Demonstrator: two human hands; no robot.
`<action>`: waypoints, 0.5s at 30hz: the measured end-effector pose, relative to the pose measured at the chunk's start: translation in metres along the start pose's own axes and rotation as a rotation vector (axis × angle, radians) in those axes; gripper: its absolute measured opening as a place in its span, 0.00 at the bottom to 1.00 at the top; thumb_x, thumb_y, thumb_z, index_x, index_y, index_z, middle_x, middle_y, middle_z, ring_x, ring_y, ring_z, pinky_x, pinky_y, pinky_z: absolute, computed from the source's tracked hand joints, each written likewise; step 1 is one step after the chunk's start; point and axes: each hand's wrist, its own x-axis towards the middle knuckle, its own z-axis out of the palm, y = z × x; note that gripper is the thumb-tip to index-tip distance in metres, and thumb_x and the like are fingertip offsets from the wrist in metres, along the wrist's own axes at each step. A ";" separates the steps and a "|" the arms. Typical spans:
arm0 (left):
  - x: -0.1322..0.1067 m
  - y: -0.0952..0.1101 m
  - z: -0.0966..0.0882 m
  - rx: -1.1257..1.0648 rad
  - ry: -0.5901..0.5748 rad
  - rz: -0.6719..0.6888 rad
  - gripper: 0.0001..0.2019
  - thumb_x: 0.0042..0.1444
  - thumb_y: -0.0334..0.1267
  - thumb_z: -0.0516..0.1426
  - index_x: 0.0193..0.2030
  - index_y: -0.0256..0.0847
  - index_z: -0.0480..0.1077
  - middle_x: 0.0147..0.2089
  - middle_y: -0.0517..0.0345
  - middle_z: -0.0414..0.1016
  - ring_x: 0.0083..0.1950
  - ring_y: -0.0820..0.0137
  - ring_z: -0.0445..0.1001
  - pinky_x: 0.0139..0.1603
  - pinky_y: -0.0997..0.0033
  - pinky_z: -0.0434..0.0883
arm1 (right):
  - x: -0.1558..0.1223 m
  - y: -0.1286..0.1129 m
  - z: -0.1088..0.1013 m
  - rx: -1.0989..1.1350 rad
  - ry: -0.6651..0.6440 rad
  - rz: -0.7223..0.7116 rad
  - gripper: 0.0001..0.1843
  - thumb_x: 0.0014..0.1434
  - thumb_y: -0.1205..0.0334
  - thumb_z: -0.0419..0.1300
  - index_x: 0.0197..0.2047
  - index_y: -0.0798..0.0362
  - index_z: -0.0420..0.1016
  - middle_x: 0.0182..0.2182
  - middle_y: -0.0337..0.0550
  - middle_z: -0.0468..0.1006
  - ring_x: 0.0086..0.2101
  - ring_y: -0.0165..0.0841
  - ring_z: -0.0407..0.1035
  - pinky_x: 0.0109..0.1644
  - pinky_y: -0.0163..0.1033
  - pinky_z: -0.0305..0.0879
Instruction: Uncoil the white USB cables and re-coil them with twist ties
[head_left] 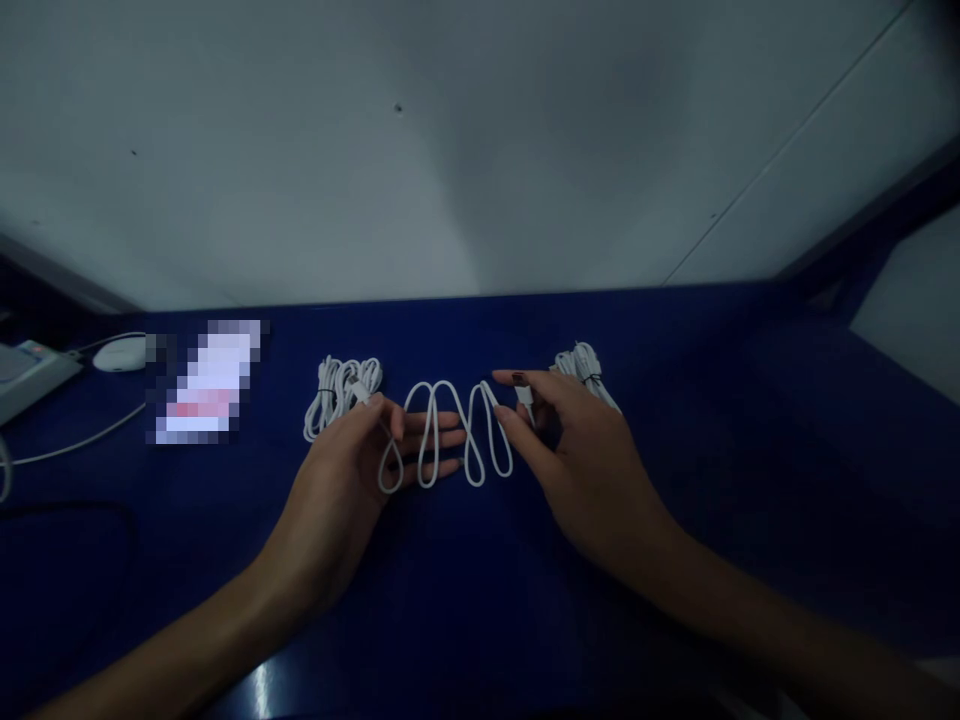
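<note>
A white charging cable (469,432) lies in several zigzag loops between my hands. Thumb and index finger of my left hand (341,455) pinch its left end by the plug, while the other fingers stretch out under the loops. At the right end, my right hand (589,450) curls around the cable beside a plug with a metal tip (523,388); its thumb and index finger are apart around the last loop. Just beyond my left hand sits a tied bundle of white cable (326,385). Another tied bundle (587,362) is partly hidden behind my right hand.
On the blue table (480,600), a pixelated bright screen (217,380) lies to the left. Farther left are a white rounded device (120,354), a power strip (34,375) and loose cords. A pale wall (450,200) rises along the table's back edge.
</note>
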 end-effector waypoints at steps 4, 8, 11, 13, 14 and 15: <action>0.001 -0.002 -0.002 0.002 0.007 -0.003 0.17 0.74 0.42 0.56 0.32 0.39 0.73 0.51 0.41 0.87 0.61 0.44 0.83 0.64 0.40 0.79 | 0.001 0.002 0.000 -0.035 -0.019 -0.023 0.15 0.75 0.59 0.62 0.61 0.51 0.81 0.41 0.48 0.80 0.41 0.45 0.73 0.48 0.53 0.70; 0.001 -0.002 -0.003 0.009 0.002 -0.009 0.16 0.74 0.44 0.58 0.33 0.40 0.73 0.55 0.41 0.86 0.64 0.44 0.81 0.66 0.41 0.78 | 0.002 0.003 0.001 -0.010 -0.062 -0.002 0.11 0.76 0.59 0.62 0.56 0.52 0.81 0.38 0.46 0.78 0.38 0.41 0.72 0.46 0.51 0.71; 0.000 -0.001 -0.001 0.011 0.013 -0.014 0.17 0.74 0.42 0.57 0.32 0.40 0.71 0.57 0.42 0.85 0.64 0.45 0.80 0.67 0.41 0.77 | 0.003 0.002 0.001 0.018 -0.086 0.000 0.07 0.75 0.60 0.62 0.42 0.51 0.77 0.35 0.44 0.77 0.35 0.39 0.72 0.42 0.49 0.70; 0.000 0.000 0.000 0.009 0.019 -0.017 0.18 0.75 0.43 0.56 0.31 0.40 0.71 0.57 0.42 0.85 0.65 0.45 0.80 0.68 0.42 0.77 | 0.003 0.001 0.000 0.027 -0.100 0.006 0.14 0.75 0.59 0.62 0.35 0.49 0.71 0.33 0.43 0.76 0.33 0.39 0.72 0.40 0.49 0.69; -0.001 0.000 0.000 0.011 0.017 -0.018 0.19 0.75 0.43 0.55 0.31 0.40 0.71 0.56 0.43 0.85 0.65 0.46 0.79 0.68 0.42 0.77 | 0.002 0.001 0.000 0.028 -0.105 0.012 0.16 0.75 0.58 0.62 0.33 0.48 0.68 0.32 0.43 0.75 0.33 0.39 0.72 0.40 0.49 0.69; -0.001 0.000 0.000 0.012 0.008 -0.013 0.19 0.75 0.44 0.55 0.31 0.40 0.71 0.55 0.43 0.85 0.65 0.46 0.79 0.68 0.43 0.77 | 0.002 0.001 0.000 0.028 -0.113 0.021 0.17 0.75 0.57 0.63 0.32 0.47 0.67 0.31 0.43 0.75 0.33 0.40 0.72 0.39 0.50 0.69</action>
